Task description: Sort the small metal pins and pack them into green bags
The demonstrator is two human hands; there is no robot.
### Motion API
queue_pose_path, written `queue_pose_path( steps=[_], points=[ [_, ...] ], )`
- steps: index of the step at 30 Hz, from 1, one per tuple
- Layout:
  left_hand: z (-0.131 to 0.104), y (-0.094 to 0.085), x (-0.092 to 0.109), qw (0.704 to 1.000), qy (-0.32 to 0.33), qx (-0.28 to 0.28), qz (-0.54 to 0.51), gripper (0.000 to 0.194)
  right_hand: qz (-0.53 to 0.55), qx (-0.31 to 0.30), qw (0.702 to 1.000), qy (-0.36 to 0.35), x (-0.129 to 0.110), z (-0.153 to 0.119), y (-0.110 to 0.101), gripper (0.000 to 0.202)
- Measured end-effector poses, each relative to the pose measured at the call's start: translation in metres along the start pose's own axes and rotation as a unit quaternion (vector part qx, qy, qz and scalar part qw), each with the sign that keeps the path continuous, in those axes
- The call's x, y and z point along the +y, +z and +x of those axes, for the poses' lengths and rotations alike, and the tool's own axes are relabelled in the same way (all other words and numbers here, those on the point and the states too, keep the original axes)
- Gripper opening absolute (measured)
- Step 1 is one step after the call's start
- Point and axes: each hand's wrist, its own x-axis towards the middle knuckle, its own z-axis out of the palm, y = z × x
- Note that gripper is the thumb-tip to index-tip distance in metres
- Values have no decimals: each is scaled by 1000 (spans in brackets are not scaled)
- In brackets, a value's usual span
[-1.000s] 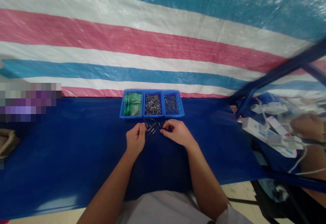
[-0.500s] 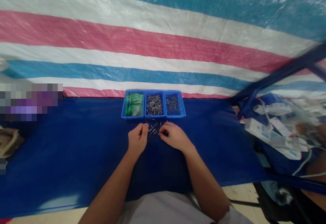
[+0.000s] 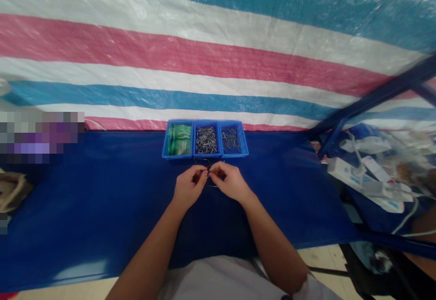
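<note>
My left hand (image 3: 190, 185) and my right hand (image 3: 230, 182) meet fingertip to fingertip just in front of three blue bins. Each is closed in a pinch; whatever lies between the fingers is too small and hidden to make out. Thin loose metal pieces (image 3: 213, 186), like screws or pins, lie on the table around and under my fingers, mostly covered. The middle bin (image 3: 207, 155) is heaped with short metal pieces (image 3: 206, 141). Fewer, thinner ones lie in the right bin (image 3: 235, 156). Green-and-clear plastic packets (image 3: 180, 137) fill the left bin (image 3: 177, 157).
The blue table (image 3: 112, 204) runs up to a striped plastic sheet (image 3: 211, 59). At the right, a blue metal frame (image 3: 371, 95) stands before power strips (image 3: 354, 175) and cables. A brown open container (image 3: 13, 191) is at the left edge.
Both hands have moved toward each other, from apart to touching at the fingertips. They now cover most of the loose metal pieces that showed between them. The bins have stayed put.
</note>
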Motion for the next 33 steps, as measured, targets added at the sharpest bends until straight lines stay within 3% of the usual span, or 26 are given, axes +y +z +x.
queue_pose_path(
  steps=[4,7,12,21,28,33],
  points=[
    [1,-1,0,999,-22,27,7,19,-66,-115,991,-3,0,-4,-17,20],
    [2,-2,0,998,-43,37,-8,20,-125,-166,978,24,1,-7,-24,30],
    [2,-1,-1,997,-57,41,-9,20,-196,-221,955,21,-1,-6,-21,12],
    [2,-2,1,998,-52,47,1,19,-211,-212,954,-11,-13,-6,1,23],
    [2,-1,1,997,-50,51,5,19,-250,-193,948,-41,-12,-8,17,5],
    [3,-2,1,998,-50,47,11,20,-261,-158,951,-46,-14,-10,30,15]
  ],
)
